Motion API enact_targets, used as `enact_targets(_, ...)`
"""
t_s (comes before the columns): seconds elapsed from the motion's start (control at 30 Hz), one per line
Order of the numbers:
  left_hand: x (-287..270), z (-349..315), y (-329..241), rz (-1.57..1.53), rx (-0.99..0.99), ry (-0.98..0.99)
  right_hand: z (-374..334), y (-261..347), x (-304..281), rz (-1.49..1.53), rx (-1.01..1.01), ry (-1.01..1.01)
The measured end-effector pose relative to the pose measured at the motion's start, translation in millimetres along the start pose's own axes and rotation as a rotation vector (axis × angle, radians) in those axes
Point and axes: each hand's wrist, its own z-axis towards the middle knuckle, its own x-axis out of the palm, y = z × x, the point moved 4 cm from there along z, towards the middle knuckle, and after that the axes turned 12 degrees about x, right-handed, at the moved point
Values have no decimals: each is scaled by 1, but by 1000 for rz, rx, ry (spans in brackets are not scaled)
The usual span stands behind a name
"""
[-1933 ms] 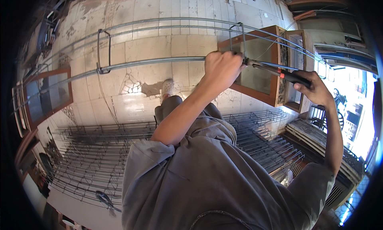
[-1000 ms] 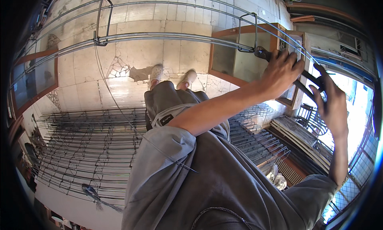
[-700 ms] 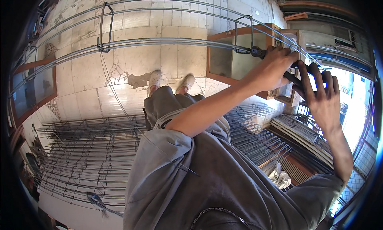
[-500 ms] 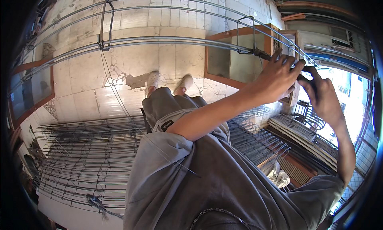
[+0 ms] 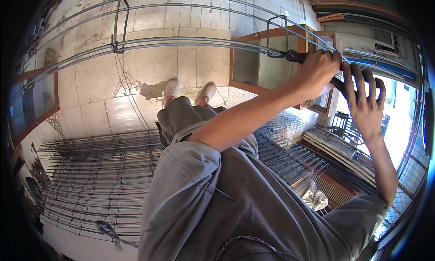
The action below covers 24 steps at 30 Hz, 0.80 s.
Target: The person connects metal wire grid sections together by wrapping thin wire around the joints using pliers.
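On the rebar cage (image 5: 190,41), both hands (image 5: 319,71) grip pliers (image 5: 299,57).

Left hand (image 5: 319,68) held out on a bare extended forearm, fingers curled shut, right hand (image 5: 364,100) raised alongside, fingers hooked over

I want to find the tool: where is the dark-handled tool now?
Upper right of the head view, the dark-handled tool sits between left hand and right hand, at the rebar stirrup.

The long curved steel rods (image 5: 190,41) are grey. The tiled stone floor (image 5: 149,75) is beige with cracked dark patches. The loose cotton shirt (image 5: 235,202) is plain grey, the wooden cabinet frame (image 5: 267,34) orange-brown, and the tool's handle (image 5: 299,57) black.
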Motion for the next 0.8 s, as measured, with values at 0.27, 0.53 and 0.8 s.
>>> enact_targets(0.27,-65,1,53,-617,65,-249,18,-19,16,491,-3,476)
enact_targets(0.53,-67,-42,55,195,-373,400,-14,-5,63,1189,269,756)
enact_targets(0.8,-55,-60,59,330,-252,404,-27,11,109,1324,264,726)
